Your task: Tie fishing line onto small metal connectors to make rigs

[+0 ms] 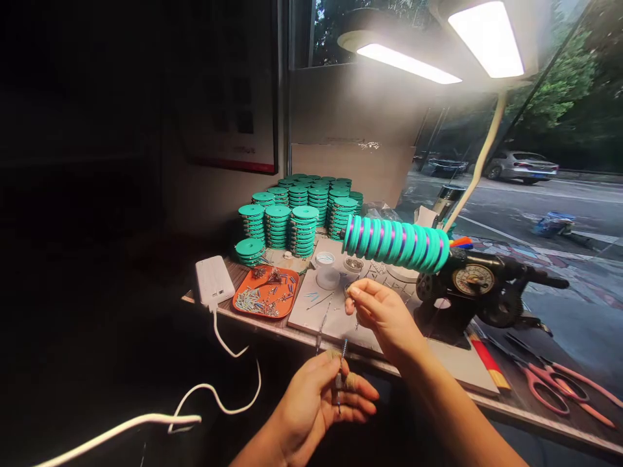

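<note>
My left hand [311,395] is low in front of the table edge, palm up. Its thumb and index finger pinch a thin slender piece with a bluish ribbed tip [344,349]; the other fingers are loosely spread. A second thin metal rod [321,324] rises beside the thumb, and I cannot tell whether it is held. Above and to the right, my right hand [382,314] has thumb and fingertips pressed together over the pale board [311,310]. Whatever lies in that pinch is too small to name. Small pins and blue bits are scattered on the board.
An orange tray [238,310] holds small metal and coloured parts. Teal spools [304,233] stand stacked behind. Teal rings fill a roller [396,241] on a black winding machine [472,279]. White cups [328,275], a white power bank [214,280] with cable and pink-handled scissors [545,389] lie around.
</note>
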Demonstrator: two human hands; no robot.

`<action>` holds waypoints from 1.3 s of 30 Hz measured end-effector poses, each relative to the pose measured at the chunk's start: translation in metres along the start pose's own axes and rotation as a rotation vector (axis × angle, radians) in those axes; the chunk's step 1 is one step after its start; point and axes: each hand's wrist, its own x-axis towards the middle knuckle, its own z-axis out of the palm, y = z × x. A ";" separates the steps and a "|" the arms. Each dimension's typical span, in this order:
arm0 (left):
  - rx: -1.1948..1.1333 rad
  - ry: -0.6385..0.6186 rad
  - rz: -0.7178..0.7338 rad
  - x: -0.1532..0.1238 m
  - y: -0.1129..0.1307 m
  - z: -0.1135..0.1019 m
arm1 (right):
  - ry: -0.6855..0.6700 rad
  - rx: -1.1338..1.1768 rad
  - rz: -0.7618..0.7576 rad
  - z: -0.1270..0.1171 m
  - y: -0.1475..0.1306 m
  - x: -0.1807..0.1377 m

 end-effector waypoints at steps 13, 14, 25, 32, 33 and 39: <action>0.267 0.105 0.574 0.052 0.043 0.025 | 0.025 -0.079 -0.051 -0.007 -0.006 0.004; 0.250 0.106 0.571 0.052 0.043 0.027 | 0.021 -0.068 -0.045 -0.007 -0.005 0.004; 0.140 0.077 0.456 0.042 0.041 0.029 | -0.007 0.094 0.038 -0.001 -0.008 0.003; 0.066 0.048 0.331 0.030 0.037 0.025 | -0.016 0.176 0.088 0.004 -0.010 0.004; 0.053 0.046 0.308 0.028 0.038 0.024 | -0.016 0.182 0.085 0.004 -0.010 0.004; -0.012 0.014 0.206 0.020 0.037 0.021 | 0.008 0.212 0.067 0.004 -0.009 0.003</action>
